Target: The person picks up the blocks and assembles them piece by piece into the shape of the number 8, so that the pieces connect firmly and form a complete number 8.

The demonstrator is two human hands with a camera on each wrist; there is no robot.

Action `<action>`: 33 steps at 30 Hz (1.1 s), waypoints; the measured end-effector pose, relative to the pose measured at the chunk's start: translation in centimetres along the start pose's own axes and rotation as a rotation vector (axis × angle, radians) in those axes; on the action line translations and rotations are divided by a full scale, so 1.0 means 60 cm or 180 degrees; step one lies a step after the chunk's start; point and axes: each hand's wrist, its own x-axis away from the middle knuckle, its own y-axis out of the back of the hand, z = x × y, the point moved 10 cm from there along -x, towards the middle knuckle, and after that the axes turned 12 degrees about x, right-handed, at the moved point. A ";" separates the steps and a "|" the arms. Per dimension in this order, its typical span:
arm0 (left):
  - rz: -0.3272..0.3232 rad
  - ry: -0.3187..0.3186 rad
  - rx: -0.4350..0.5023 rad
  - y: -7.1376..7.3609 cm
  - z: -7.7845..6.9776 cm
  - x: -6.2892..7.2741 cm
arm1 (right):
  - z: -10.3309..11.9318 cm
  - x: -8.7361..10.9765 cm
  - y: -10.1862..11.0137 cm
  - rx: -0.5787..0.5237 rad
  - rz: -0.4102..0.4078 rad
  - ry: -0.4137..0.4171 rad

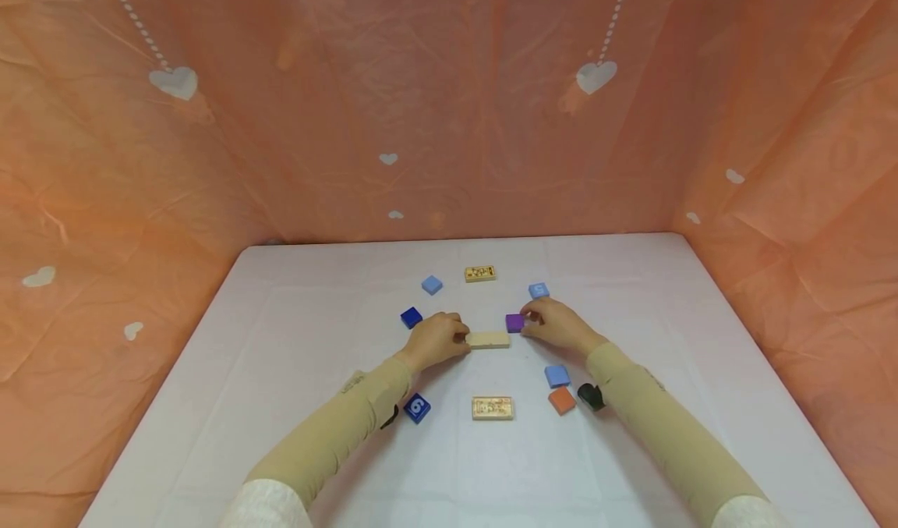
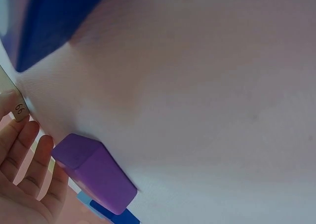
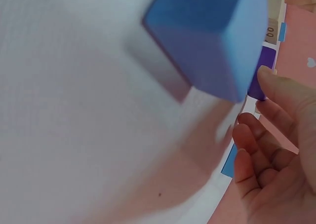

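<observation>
Left hand (image 1: 435,339) pinches the near-left end of a plain-topped wooden domino (image 1: 487,341), whose end bears "66" in the left wrist view. Thumb and index finger of the right hand (image 1: 560,325) hold a purple tile (image 1: 515,323) just beyond the domino's right end. That purple tile (image 3: 262,73) also shows at the thumb tip in the right wrist view. Beside the left fingers stands another purple block (image 2: 94,172), hidden from the head view. A dark blue tile (image 1: 411,317) lies beyond the left hand, and a light blue one (image 1: 539,290) beyond the right.
Engraved wooden dominoes lie at the back (image 1: 480,274) and front (image 1: 493,408). A light blue tile (image 1: 432,285) sits back left, a dark blue "6" tile (image 1: 417,408) front left. Light blue (image 1: 557,376) and orange (image 1: 562,400) tiles lie by the right forearm. Orange sheeting (image 1: 449,122) surrounds the table (image 1: 281,317).
</observation>
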 end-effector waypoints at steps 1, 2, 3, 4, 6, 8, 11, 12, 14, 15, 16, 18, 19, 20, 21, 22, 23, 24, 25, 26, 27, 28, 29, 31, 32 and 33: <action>-0.0005 -0.0003 -0.0009 0.000 0.000 0.000 | 0.000 0.000 0.000 0.0000 0.0005 0.0002; -0.0011 -0.0004 -0.0014 0.000 0.000 0.000 | 0.001 0.000 -0.001 0.0003 0.0008 0.0002; -0.0015 0.0001 -0.0020 0.001 0.001 0.000 | 0.002 0.000 -0.001 0.0007 0.0008 0.0012; -0.0017 0.0011 -0.0018 0.001 0.002 0.000 | 0.003 0.000 -0.001 0.0007 0.0013 0.0017; -0.0018 0.0031 -0.0017 0.001 0.002 0.001 | 0.004 0.000 -0.001 0.0011 0.0014 0.0028; -0.0019 0.0050 -0.0005 0.001 0.003 0.001 | 0.005 0.000 0.000 0.0011 0.0024 0.0032; -0.0013 0.0061 -0.0007 0.001 0.004 0.000 | 0.006 0.000 0.000 0.0009 0.0049 0.0023; -0.0012 0.0061 -0.0006 0.001 0.005 0.000 | 0.005 0.000 -0.001 0.0003 0.0060 0.0012; -0.0009 0.0057 -0.0004 0.001 0.004 -0.001 | 0.005 0.000 -0.001 0.0000 0.0073 0.0017; -0.0010 0.0055 -0.0003 0.001 0.004 -0.001 | 0.005 0.000 -0.002 0.0004 0.0078 0.0019; -0.0008 0.0057 -0.0003 0.001 0.005 -0.001 | 0.005 0.000 -0.002 0.0004 0.0081 0.0019; -0.0002 0.0065 0.0002 0.000 0.005 -0.001 | 0.004 0.000 -0.002 0.0013 0.0076 0.0025; 0.0001 0.0065 0.0008 0.000 0.005 -0.001 | 0.003 0.000 -0.002 0.0014 0.0071 0.0032; 0.0006 0.0068 0.0010 0.000 0.005 -0.001 | 0.002 0.000 -0.003 0.0012 0.0070 0.0027; 0.0009 0.0070 0.0014 0.000 0.005 -0.001 | 0.002 0.000 -0.003 0.0028 0.0064 0.0039; 0.0012 0.0072 0.0015 0.000 0.005 -0.001 | 0.002 0.000 -0.003 0.0030 0.0062 0.0038; 0.0015 0.0071 0.0018 0.000 0.004 -0.001 | 0.001 0.000 -0.003 0.0038 0.0060 0.0037; 0.0016 0.0068 0.0017 0.000 0.003 -0.001 | 0.001 -0.001 -0.004 0.0037 0.0063 0.0029; 0.0018 0.0066 0.0011 0.000 0.003 -0.001 | 0.001 0.000 -0.004 0.0039 0.0065 0.0025; 0.0019 0.0066 0.0006 0.000 0.003 -0.001 | 0.000 0.000 -0.004 0.0040 0.0068 0.0019; 0.0022 0.0066 -0.0001 0.000 0.002 -0.001 | 0.001 0.000 -0.004 0.0039 0.0068 0.0025; 0.0025 0.0067 -0.0009 0.000 0.002 -0.002 | 0.001 0.000 -0.004 0.0023 0.0070 0.0014; 0.0027 0.0070 -0.0013 0.000 0.003 -0.002 | 0.001 0.001 -0.003 0.0024 0.0065 0.0025; 0.0032 0.0079 -0.0006 -0.001 0.003 -0.002 | 0.002 0.002 -0.002 0.0016 0.0062 0.0037; 0.0033 0.0086 -0.0001 -0.002 0.004 -0.002 | 0.002 0.003 -0.002 0.0008 0.0063 0.0039; 0.0037 0.0092 0.0005 -0.003 0.005 -0.002 | 0.002 0.003 -0.002 0.0003 0.0067 0.0039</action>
